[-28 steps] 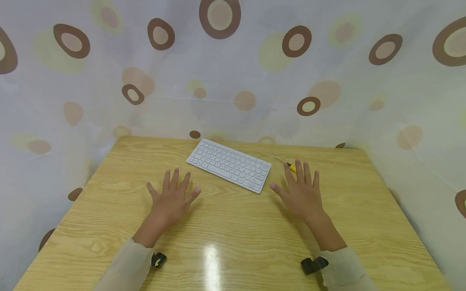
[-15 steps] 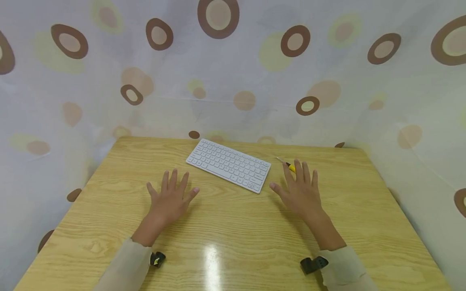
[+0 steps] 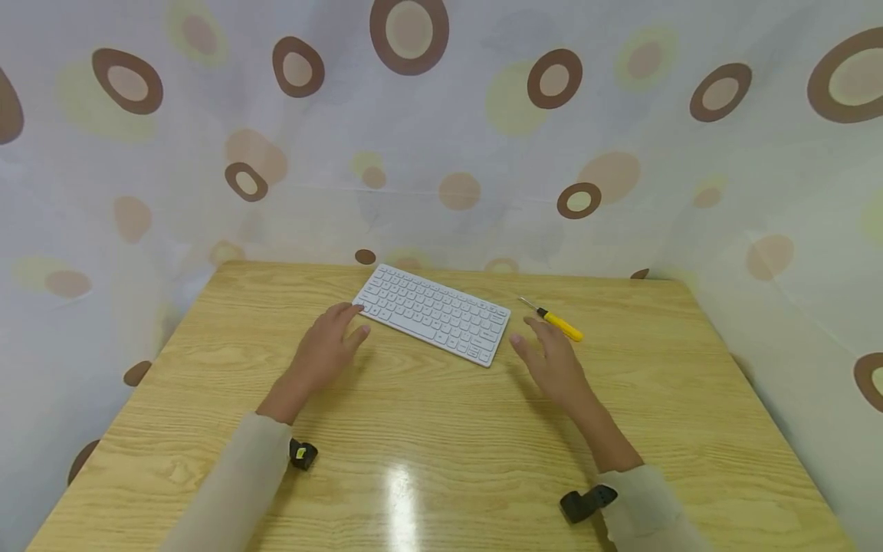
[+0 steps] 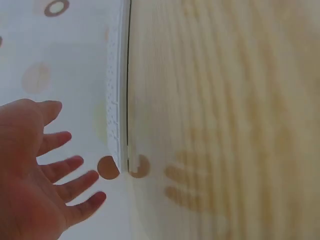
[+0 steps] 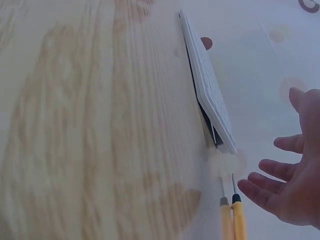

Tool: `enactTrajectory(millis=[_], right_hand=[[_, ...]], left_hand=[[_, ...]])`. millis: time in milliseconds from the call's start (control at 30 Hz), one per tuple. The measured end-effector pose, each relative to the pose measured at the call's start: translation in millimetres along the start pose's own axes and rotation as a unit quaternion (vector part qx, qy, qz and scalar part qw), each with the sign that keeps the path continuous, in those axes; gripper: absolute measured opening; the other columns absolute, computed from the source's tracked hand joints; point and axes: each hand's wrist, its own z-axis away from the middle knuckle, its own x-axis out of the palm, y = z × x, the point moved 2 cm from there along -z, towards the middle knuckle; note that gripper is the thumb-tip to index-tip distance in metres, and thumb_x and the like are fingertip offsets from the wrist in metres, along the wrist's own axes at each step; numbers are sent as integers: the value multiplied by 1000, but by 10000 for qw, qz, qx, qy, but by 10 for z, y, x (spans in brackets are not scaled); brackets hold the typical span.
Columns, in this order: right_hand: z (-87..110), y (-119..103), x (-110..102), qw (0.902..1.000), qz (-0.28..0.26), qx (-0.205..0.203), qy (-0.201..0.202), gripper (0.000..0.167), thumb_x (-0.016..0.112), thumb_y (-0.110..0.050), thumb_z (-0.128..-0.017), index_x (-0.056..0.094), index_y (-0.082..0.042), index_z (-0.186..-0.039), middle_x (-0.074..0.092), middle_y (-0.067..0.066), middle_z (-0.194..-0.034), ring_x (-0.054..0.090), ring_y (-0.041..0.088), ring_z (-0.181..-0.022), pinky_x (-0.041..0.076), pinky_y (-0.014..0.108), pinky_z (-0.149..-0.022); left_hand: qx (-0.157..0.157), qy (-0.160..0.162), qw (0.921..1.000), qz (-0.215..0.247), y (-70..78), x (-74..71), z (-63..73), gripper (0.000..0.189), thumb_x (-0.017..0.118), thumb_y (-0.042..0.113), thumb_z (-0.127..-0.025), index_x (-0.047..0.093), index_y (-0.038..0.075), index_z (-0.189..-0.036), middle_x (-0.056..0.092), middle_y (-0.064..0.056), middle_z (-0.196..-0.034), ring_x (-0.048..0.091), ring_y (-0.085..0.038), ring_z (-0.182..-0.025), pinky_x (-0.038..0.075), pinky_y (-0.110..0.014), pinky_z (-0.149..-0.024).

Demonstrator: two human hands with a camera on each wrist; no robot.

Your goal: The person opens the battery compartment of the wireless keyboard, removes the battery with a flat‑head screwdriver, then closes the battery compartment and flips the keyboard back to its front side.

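Observation:
A white keyboard (image 3: 434, 313) lies at a slant on the wooden table, its left end farther back. My left hand (image 3: 323, 346) is beside its left front corner, the fingertips overlapping that corner in the head view. In the left wrist view the fingers (image 4: 75, 186) are spread and hold nothing. Just off the keyboard's right end is my right hand (image 3: 554, 364), thumb and fingers apart and loosely bent, with nothing in it. Behind that hand's fingers lies a screwdriver (image 3: 560, 323) with a yellow handle and thin metal shaft; it also shows in the right wrist view.
The wooden table (image 3: 441, 429) has a glossy surface that reflects the hands and a lamp. A pale curtain (image 3: 441, 138) with brown and beige circles hangs behind it and along both sides. Black wrist straps (image 3: 588, 502) sit at the sleeves.
Both hands have left their flat, spread pose. The left moved forward to the keyboard's left corner. The right turned inward with fingers bending, uncovering the screwdriver's handle. Keyboard and screwdriver stay put.

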Motion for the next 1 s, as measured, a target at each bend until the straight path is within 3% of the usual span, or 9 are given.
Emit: enactTrajectory(millis=[133, 267, 600, 733, 1000], right_hand=[[-34, 20, 63, 9947, -895, 429, -261, 71, 46, -54, -104, 34, -6, -156, 38, 21, -154, 49, 41, -133, 51, 52, -99], [-75, 53, 125, 9877, -1312, 784, -321, 66, 49, -49, -104, 38, -7, -154, 44, 19, -150, 56, 39, -127, 54, 46, -95], [-202, 84, 290, 9818, -1665, 874, -258, 54, 62, -36, -101, 51, -7, -145, 57, 13, -142, 57, 29, -126, 48, 44, -102], [-240, 71, 345, 9839, -1568, 838, -174, 49, 65, -30, -99, 57, -6, -140, 60, 13, -138, 57, 29, -123, 48, 41, -101], [-264, 16, 396, 9885, -1241, 864, -55, 43, 67, -23, -98, 61, -3, -136, 63, 15, -131, 58, 29, -117, 48, 40, -96]], left_hand=[[20, 7, 9975, 710, -63, -19, -191, 47, 49, 29, -107, 47, 7, -148, 42, -19, -153, 42, -39, -140, 35, -56, -114], [48, 42, 9938, 1112, -100, -24, -373, 42, 51, 22, -106, 51, 4, -145, 46, -19, -149, 49, -37, -130, 41, -54, -108], [-423, -168, 9880, 1473, -257, 7, -667, 39, 46, 16, -107, 54, 5, -144, 46, -20, -150, 50, -37, -129, 43, -53, -106], [-615, -205, 9848, 1613, -323, 12, -744, 39, 45, 13, -106, 54, 6, -144, 46, -18, -151, 49, -37, -131, 42, -53, -108], [-660, -337, 9789, 1904, -388, 50, -852, 39, 47, 15, -107, 53, 4, -144, 52, -18, -146, 48, -33, -135, 36, -49, -114]])
